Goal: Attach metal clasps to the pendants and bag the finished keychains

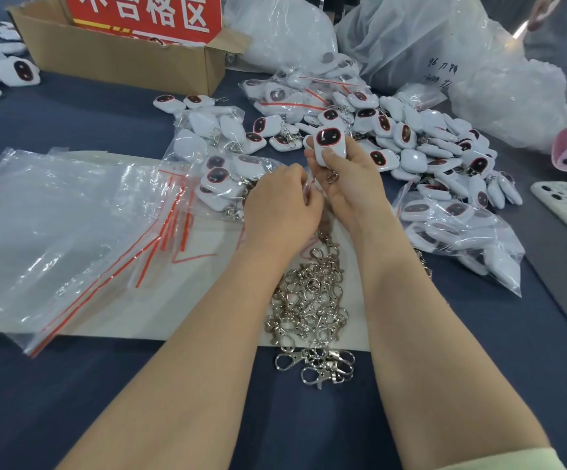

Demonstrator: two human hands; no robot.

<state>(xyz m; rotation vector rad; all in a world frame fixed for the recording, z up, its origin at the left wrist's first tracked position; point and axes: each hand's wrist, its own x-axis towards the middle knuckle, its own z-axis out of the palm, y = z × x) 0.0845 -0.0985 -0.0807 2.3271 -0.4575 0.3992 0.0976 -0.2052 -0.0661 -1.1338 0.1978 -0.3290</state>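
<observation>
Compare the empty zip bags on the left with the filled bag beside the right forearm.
The empty zip bags lie flat in a loose stack; the filled bag bulges with white pendants. The empty zip bags rest mostly on the pale sheet, the filled bag on the dark blue cloth. Both are clear plastic.

We are at a packing workshop's worktop (71,401): identical white pendants (445,147) heap beyond our right hand (350,184), loose metal clasps (312,307) pile between our forearms, zip bags (54,225) stack left of our left hand (278,205), and a red-signed carton (122,59) sits far beyond it.
</observation>
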